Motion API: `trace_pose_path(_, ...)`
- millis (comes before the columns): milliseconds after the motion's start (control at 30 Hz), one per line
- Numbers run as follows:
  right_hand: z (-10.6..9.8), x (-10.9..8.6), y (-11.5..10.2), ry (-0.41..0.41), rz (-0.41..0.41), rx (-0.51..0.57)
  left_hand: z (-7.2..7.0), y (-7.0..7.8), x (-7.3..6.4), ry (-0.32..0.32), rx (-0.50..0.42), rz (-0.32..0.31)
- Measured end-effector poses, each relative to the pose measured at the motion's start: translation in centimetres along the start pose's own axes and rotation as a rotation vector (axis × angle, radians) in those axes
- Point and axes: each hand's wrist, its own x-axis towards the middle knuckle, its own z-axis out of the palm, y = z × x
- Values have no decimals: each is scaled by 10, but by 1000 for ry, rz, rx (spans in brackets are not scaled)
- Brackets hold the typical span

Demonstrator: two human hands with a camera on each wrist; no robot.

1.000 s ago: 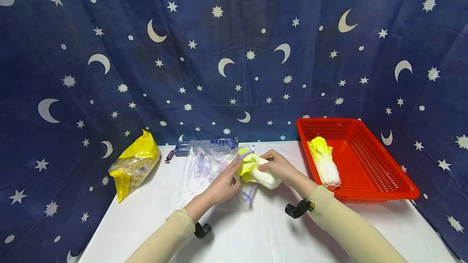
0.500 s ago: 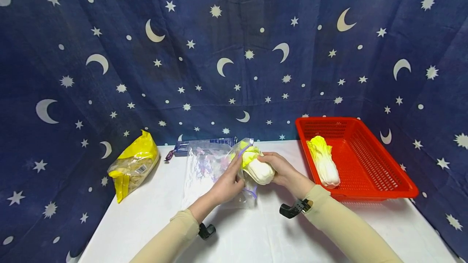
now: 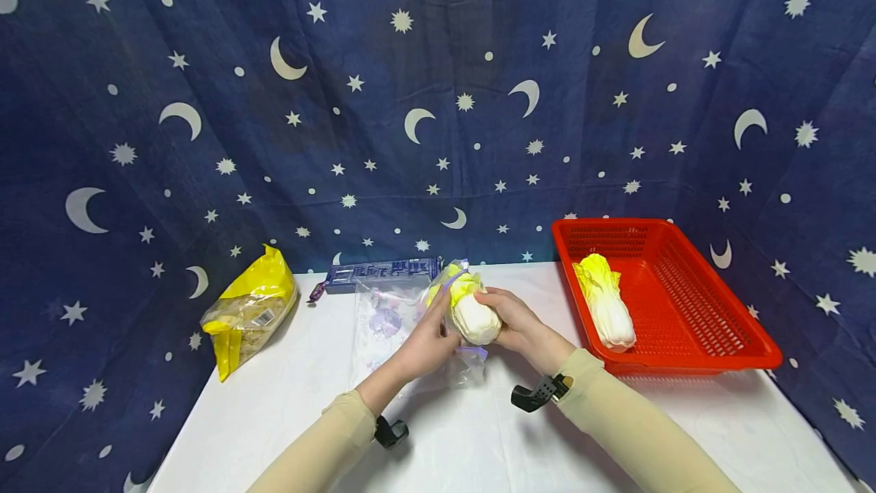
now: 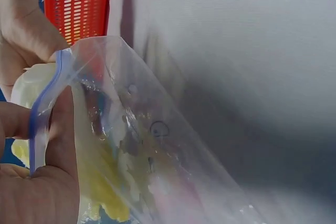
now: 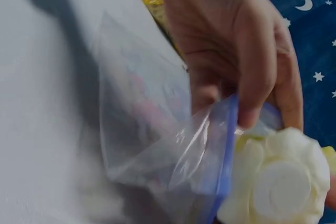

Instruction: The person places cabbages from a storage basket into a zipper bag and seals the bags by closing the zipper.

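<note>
A zip bag (image 3: 376,333), clear with a purple closure strip, hangs from my left hand (image 3: 423,348), which holds it by its mouth. In the left wrist view, the fingers and thumb lie about the purple strip (image 4: 39,116). My right hand (image 3: 523,332) grips a small napa cabbage (image 3: 477,319) with a white base and yellow leaves. The leafy end is at the bag's mouth, and yellow leaves show through the plastic in the left wrist view. The round white base (image 5: 282,190) stays outside, facing the right wrist camera. Part of the right hand's fingers is hidden behind the cabbage.
A red basket (image 3: 712,360) on the right holds another napa cabbage (image 3: 605,303). At the back lies a dark blue box (image 3: 383,271) with a small purple wrapped piece (image 3: 316,292) beside it. A yellow packet (image 3: 253,306) stands at the left edge of the white table (image 3: 472,440).
My right hand has moved left with the cabbage, bringing its leafy end to the bag's mouth. The cabbage has turned so its base points toward me. My left hand has shifted slightly right.
</note>
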Motion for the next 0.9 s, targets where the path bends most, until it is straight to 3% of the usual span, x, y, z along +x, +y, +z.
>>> trace_pose_path(200,-10,2,1,-114,88,78,-3,-1,0,-22,-93,-33)
trace_pose_path(367,-18,0,2,-134,143,59,-7,-3,-1,-31,-106,-48)
trace_pose_path(500,-20,-5,3,-96,108,-1,-8,-3,-2,-38,-61,-50)
trace_pose_path(700,-18,-10,5,-38,32,-81,-10,2,-3,-39,106,-63)
trace_pose_path(800,-18,-10,6,-20,8,-110,-9,4,-3,-31,68,-74)
trace_pose_path(900,-17,-9,8,1,-8,-132,-8,4,-4,-28,-35,-91)
